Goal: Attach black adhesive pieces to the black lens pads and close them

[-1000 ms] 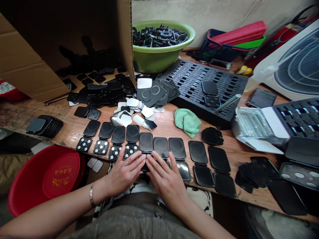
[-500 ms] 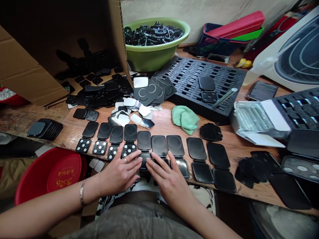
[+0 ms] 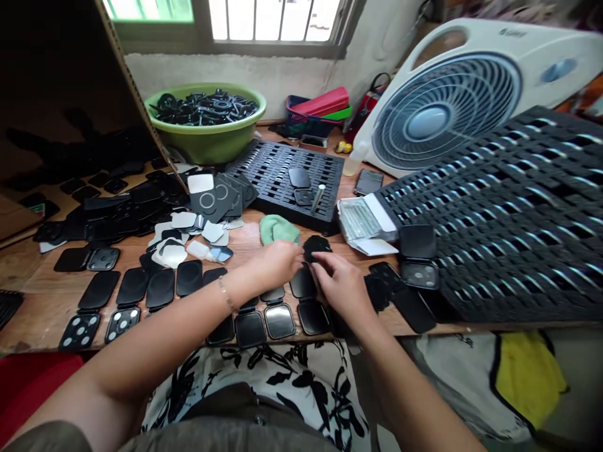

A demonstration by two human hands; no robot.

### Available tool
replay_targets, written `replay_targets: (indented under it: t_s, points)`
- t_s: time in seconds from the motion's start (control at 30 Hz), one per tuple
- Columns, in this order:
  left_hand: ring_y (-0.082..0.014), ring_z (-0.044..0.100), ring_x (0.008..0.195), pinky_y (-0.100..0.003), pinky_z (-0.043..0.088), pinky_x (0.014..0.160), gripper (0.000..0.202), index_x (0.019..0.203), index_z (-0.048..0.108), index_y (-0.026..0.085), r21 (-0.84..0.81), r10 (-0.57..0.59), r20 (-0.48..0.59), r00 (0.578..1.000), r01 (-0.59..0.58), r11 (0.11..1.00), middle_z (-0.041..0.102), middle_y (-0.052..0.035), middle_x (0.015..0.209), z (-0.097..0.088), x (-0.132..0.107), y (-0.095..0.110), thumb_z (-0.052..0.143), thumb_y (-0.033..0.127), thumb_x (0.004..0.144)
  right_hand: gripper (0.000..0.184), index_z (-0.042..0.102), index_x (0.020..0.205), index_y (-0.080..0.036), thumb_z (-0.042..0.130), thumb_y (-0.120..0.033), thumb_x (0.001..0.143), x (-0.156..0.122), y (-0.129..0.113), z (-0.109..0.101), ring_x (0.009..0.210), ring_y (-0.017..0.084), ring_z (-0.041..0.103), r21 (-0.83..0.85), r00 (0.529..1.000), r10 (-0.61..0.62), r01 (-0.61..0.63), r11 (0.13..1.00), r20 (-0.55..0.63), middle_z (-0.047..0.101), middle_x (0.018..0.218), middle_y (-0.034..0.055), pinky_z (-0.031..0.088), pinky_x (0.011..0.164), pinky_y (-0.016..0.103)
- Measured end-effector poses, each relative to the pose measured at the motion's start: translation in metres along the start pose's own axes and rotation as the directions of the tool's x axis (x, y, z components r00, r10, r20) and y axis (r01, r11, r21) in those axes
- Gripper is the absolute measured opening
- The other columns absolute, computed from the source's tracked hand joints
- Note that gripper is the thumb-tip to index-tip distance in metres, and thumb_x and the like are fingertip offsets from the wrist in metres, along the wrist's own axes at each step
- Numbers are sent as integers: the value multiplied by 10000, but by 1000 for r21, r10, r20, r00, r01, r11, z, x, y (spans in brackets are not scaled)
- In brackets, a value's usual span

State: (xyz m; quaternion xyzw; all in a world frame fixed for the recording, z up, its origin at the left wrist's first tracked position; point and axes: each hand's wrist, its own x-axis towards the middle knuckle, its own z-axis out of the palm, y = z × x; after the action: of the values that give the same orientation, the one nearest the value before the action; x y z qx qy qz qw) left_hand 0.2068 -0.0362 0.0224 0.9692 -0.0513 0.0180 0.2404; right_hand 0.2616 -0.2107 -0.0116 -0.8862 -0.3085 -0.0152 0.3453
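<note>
Wooden bench (image 3: 32, 314) beneath barred window (image 3: 273, 19)

Green basin (image 3: 207, 139) full of black parts at back left, beside cardboard box flap (image 3: 136, 94). White fan (image 3: 452, 94) back right. Black slotted tray (image 3: 282, 176) mid-table, bigger slotted tray (image 3: 509, 213) at right. Green cloth (image 3: 277, 227) near centre. Phone (image 3: 368, 181) by fan. Red and blue basket (image 3: 315, 113) against wall.
</note>
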Motion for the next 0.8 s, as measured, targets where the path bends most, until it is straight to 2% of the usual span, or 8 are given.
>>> replay_targets:
  t_s: [0.07,0.17,0.33,0.43,0.57,0.67,0.73,0.8]
  points:
    - [-262,672,986,-349,530,847,226,1053,673,131,-20,-37,11,999,37,999,719,-114,1026,14,34,6,656,178,832,309,680,1137,-123,606,-230,857,22,18,-10,997,266,688,-77,976,215,-213,974,28,704,1134,168,523,920,417]
    - [-310,652,1013,-381,529,855,397,1100,633,62,-31,-94,36,995,95,995,673,-180,1087,32,62,6,750,145,729,412,661,1136,-72,714,-295,793,49,34,-13,1039,303,669,-121,932,355,-345,931,71,695,1104,221,507,902,407]
    - [-297,647,972,-364,534,849,483,1069,631,68,-75,-133,84,987,140,987,616,-177,1130,42,76,-4,808,108,621,306,706,785,-142,879,-291,582,79,45,-8,793,276,704,-51,879,427,-426,903,212,729,740,109,510,673,303]
    - [-308,632,1012,-383,528,889,517,1063,630,87,-127,-128,91,988,139,982,619,-161,1122,42,78,-8,820,93,582,296,670,695,-153,895,-269,543,84,47,-8,689,246,686,8,856,448,-466,885,257,695,637,71,485,593,281]
    - [-315,596,1116,-425,503,958,658,1153,590,126,-225,-113,63,992,124,966,614,-150,1197,44,77,-11,818,53,541,336,628,754,-163,880,-258,553,80,42,-6,658,204,662,88,851,457,-491,866,258,681,644,33,475,564,259]
    - [-277,645,1027,-404,539,889,553,1120,603,119,-312,-126,57,990,138,940,672,-134,1106,40,75,-10,765,28,599,361,582,836,-175,844,-241,597,75,32,-7,657,185,656,153,856,449,-494,856,257,674,682,6,485,557,253]
    - [-228,676,935,-351,559,826,436,1077,623,104,-368,-141,58,988,153,917,706,-114,1016,28,72,-11,687,-7,660,348,542,880,-192,801,-243,653,71,20,-10,658,182,659,197,862,435,-489,850,260,672,713,0,497,549,259]
    - [-180,685,893,-294,559,793,391,1068,639,101,-420,-145,53,988,154,894,720,-90,981,6,63,-15,620,-32,701,353,510,909,-207,777,-257,683,69,4,-15,665,181,666,317,884,390,-459,830,259,675,748,0,511,554,266]
